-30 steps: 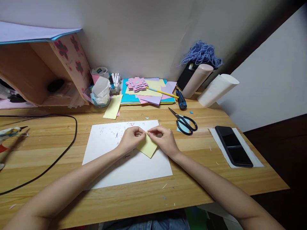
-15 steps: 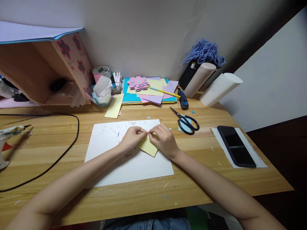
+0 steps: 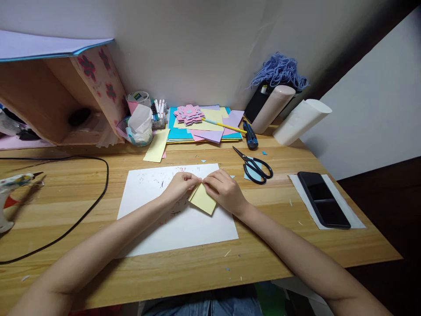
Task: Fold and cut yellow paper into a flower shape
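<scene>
Both hands meet over a small piece of yellow paper (image 3: 204, 202), held a little above a marked white sheet (image 3: 144, 237). My left hand (image 3: 180, 186) pinches the paper's far corner between thumb and forefinger. Right beside it, my right hand (image 3: 226, 189) pinches the same corner, its fingers curled over the paper's right side. A narrow folded strip shows along the paper's left edge. The fingertips cover the top corner, so its exact shape is hidden.
Black scissors (image 3: 255, 166) lie right of the sheet on a blue scrap. Farther right rests a phone (image 3: 324, 199). A glue gun (image 3: 15, 188) and its black cord (image 3: 107, 175) occupy the left. Behind are coloured papers (image 3: 177, 134), a pink paper flower (image 3: 189, 114) and a cutter (image 3: 251, 136).
Both hands keep their pinch at the paper's far corner. The left fingers have shifted slightly, and more of the paper's left edge with its fold shows now.
</scene>
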`<state>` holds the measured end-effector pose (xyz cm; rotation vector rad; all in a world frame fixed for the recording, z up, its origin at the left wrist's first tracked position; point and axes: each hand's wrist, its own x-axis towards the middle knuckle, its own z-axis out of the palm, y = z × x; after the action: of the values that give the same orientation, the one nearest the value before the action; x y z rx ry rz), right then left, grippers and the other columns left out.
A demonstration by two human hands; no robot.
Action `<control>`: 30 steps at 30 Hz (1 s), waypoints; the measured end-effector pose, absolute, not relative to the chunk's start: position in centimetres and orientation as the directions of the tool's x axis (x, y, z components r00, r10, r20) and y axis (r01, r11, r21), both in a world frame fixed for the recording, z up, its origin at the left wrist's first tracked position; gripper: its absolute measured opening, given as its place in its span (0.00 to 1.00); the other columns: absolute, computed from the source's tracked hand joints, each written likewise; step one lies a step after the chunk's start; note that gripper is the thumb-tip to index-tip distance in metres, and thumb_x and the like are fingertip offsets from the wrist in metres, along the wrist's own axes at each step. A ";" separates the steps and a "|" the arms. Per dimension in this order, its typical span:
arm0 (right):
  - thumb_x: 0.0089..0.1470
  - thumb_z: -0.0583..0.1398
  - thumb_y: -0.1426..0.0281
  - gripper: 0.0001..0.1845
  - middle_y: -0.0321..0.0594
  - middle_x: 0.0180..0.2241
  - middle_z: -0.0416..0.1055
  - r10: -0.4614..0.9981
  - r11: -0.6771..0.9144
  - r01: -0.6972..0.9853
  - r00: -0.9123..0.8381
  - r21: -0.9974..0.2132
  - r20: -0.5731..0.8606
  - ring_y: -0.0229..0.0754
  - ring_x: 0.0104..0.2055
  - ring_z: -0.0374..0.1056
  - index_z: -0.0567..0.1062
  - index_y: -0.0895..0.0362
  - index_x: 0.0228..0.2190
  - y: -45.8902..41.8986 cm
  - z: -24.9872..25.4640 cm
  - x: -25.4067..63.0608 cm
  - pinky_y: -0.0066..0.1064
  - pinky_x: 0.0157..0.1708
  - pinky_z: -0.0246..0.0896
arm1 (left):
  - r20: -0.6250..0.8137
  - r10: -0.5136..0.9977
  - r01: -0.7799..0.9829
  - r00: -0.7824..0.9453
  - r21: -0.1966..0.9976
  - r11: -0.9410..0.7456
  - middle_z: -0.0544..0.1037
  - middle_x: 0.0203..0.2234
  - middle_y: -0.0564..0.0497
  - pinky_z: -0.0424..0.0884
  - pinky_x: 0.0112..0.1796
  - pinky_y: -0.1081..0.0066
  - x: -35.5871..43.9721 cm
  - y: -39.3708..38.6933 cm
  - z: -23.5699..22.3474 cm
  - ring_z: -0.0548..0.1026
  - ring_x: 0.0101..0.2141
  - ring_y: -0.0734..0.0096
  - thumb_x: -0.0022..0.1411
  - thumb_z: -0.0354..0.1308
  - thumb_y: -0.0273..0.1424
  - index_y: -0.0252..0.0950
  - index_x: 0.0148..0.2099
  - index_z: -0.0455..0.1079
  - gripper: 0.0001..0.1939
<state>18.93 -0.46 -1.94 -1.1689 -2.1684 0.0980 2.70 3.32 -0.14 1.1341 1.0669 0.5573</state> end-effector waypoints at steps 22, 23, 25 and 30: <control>0.45 0.61 0.62 0.13 0.39 0.27 0.72 0.948 -0.173 0.146 -0.245 -0.974 -0.205 0.36 0.29 0.66 0.74 0.60 0.29 0.5 -1.6 20.5 0.27 0.28 0.60 | -0.224 0.891 0.204 0.395 0.967 0.153 0.73 0.21 0.50 0.61 0.23 0.76 2.7 2.9 -1.9 0.68 0.23 0.75 0.48 0.58 0.36 0.30 0.27 0.68 0.12; 0.43 0.62 0.62 0.14 0.39 0.26 0.72 0.928 -0.225 0.127 -0.274 -0.966 -0.252 0.36 0.27 0.66 0.74 0.61 0.28 0.6 -1.6 20.7 0.27 0.27 0.59 | -0.207 0.892 0.206 0.402 0.970 0.132 0.73 0.22 0.49 0.62 0.24 0.76 2.6 2.9 -2.0 0.69 0.23 0.74 0.48 0.58 0.36 0.30 0.28 0.68 0.12; 0.41 0.64 0.62 0.14 0.38 0.25 0.72 0.904 -0.277 0.118 -0.304 -0.953 -0.301 0.35 0.27 0.65 0.75 0.61 0.28 0.7 -1.5 21.0 0.26 0.27 0.58 | -0.184 0.887 0.215 0.424 0.972 0.099 0.73 0.22 0.49 0.62 0.24 0.76 2.6 2.8 -2.2 0.69 0.24 0.74 0.48 0.58 0.37 0.30 0.28 0.69 0.12; 0.34 0.67 0.64 0.15 0.38 0.25 0.73 0.897 -0.286 0.140 -0.308 -0.948 -0.316 0.36 0.28 0.67 0.76 0.60 0.26 0.6 -1.4 21.3 0.28 0.30 0.59 | -0.148 0.872 0.207 0.467 0.977 0.055 0.75 0.24 0.48 0.65 0.25 0.74 2.6 2.7 -2.1 0.70 0.25 0.72 0.50 0.57 0.37 0.31 0.29 0.70 0.12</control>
<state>21.27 0.64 -1.44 -1.3357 -1.3635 1.6528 2.57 2.67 -2.07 1.4605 1.0050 0.6632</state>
